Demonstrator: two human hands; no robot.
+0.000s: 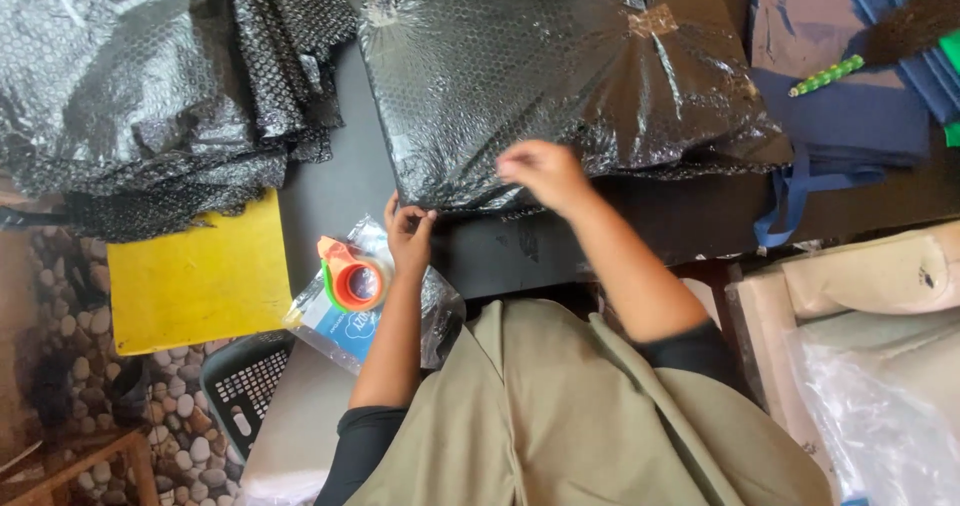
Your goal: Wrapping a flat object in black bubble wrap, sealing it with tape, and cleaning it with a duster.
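A flat parcel wrapped in black bubble wrap (540,66) lies on a dark table (340,176), with a strip of brown tape on its top right. My left hand (408,234) pinches the parcel's near left corner. My right hand (545,171) rests on the parcel's near edge with its fingers curled together; whether it holds anything small I cannot tell. An orange and green tape dispenser (355,278) lies on a clear plastic bag just left of my left hand.
A heap of black bubble wrap (130,76) fills the upper left. A yellow board (200,281) lies below it. Blue fabric bags (850,106) and a green pen (825,76) sit at the right. A black basket (245,381) stands on a pebble floor.
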